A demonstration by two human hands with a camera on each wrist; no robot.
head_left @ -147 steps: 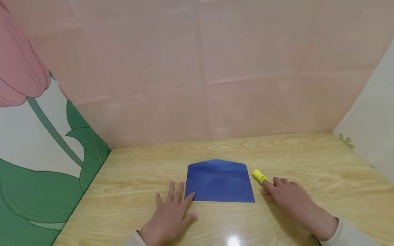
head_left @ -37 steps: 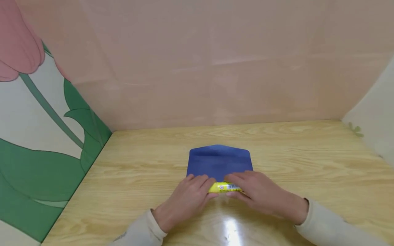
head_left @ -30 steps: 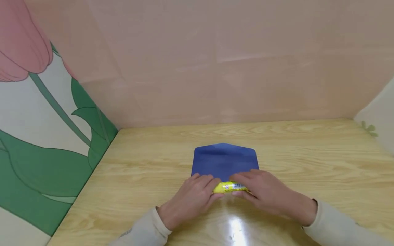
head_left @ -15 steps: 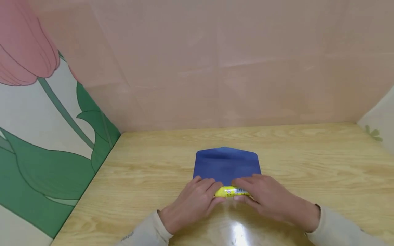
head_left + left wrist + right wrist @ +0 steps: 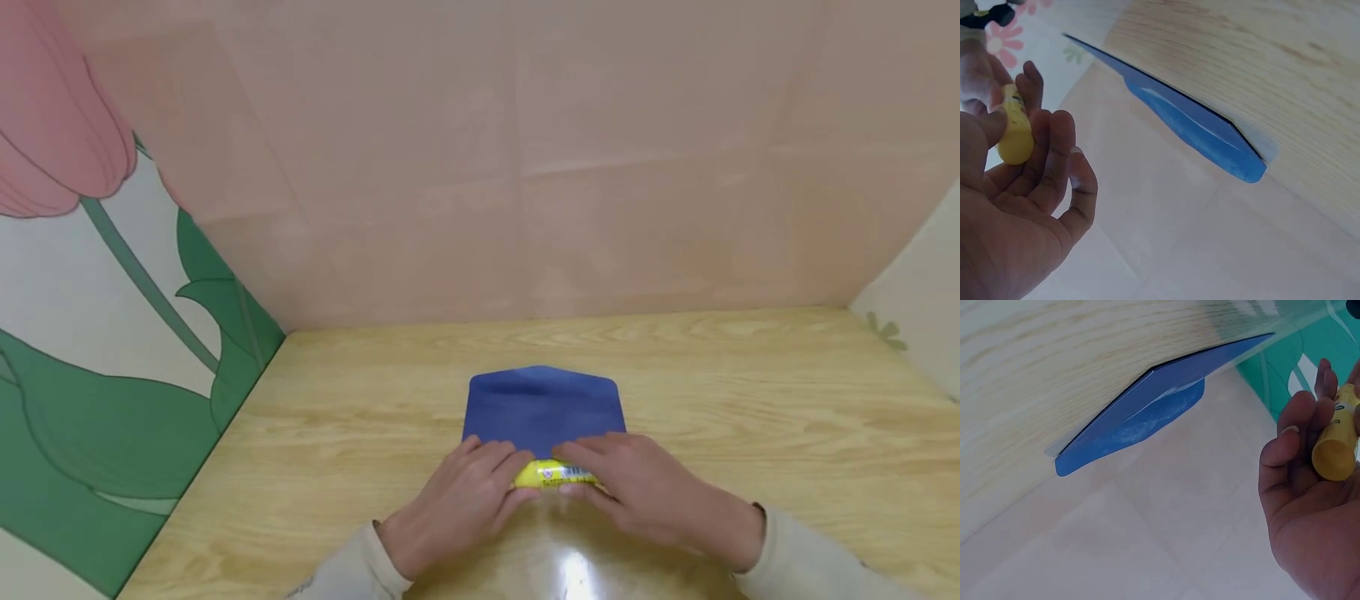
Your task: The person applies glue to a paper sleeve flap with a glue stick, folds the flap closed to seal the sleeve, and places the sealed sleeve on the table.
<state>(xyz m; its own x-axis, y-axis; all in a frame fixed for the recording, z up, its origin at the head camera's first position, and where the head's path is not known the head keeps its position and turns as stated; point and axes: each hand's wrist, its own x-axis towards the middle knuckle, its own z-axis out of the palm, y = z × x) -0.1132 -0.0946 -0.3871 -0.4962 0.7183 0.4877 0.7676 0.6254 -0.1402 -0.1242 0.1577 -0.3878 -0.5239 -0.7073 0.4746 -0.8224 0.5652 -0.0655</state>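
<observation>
Both hands hold a yellow glue stick (image 5: 558,474) level in front of the blue envelope (image 5: 543,417). My left hand (image 5: 461,504) pinches one end between thumb and fingers; my right hand (image 5: 652,492) grips the other end. In the left wrist view the rounded yellow end of the glue stick (image 5: 1016,140) pokes out past the thumb. The right wrist view shows its hollow-looking base (image 5: 1335,453). Lying on the table, the envelope has its flap (image 5: 1147,419) unfolded away from me, with pale streaks on it. Its near edge is hidden behind the hands.
The wooden table (image 5: 360,400) reaches back to a pinkish sheet (image 5: 420,208) behind it. To the left stands a panel printed with a pink flower and green leaves (image 5: 127,433). A pale wall (image 5: 922,308) borders the right side.
Several seconds ago my left hand touched the envelope's corner and my right was at the glue stick beside it. Now both hold the stick before the envelope; over the last second they barely move.
</observation>
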